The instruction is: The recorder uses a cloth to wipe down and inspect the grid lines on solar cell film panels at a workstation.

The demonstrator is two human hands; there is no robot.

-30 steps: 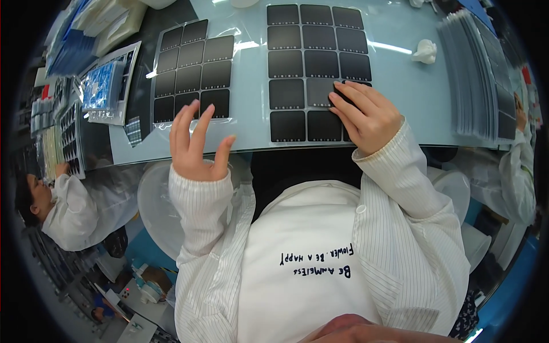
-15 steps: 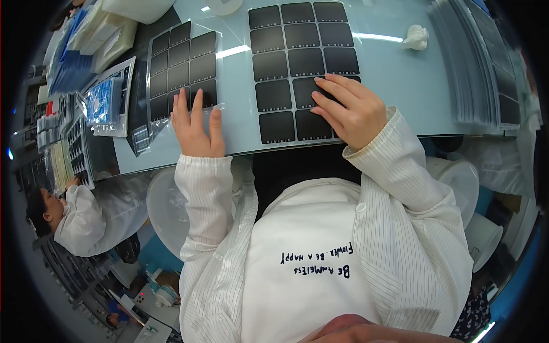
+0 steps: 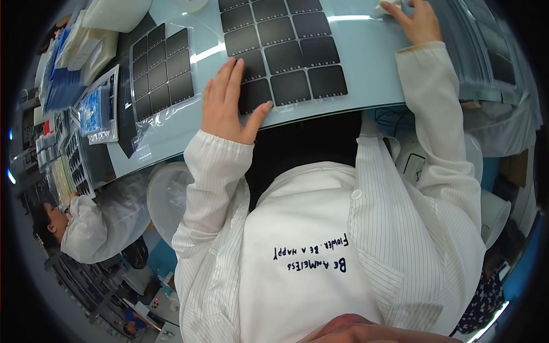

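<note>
A clear sheet carrying several dark square panels (image 3: 291,51) lies on the pale blue table (image 3: 372,68) in front of me. My left hand (image 3: 229,103) rests flat on the sheet's near left corner, fingers apart, holding nothing. My right hand (image 3: 414,20) is stretched to the far right, fingertips touching a small white wad (image 3: 382,8) on the table; whether it grips the wad I cannot tell. A second sheet of dark square panels (image 3: 162,71) lies to the left in a clear bag.
A stack of grey sheets (image 3: 486,51) lies at the table's right end. Blue trays and white foam pieces (image 3: 86,51) crowd the left end. Another person in a white coat (image 3: 86,228) sits lower left. White stools (image 3: 166,194) stand below the table edge.
My right hand left the panel sheet and reached to the far right onto the white wad. My left hand slid right onto the near left corner of the panel sheet.
</note>
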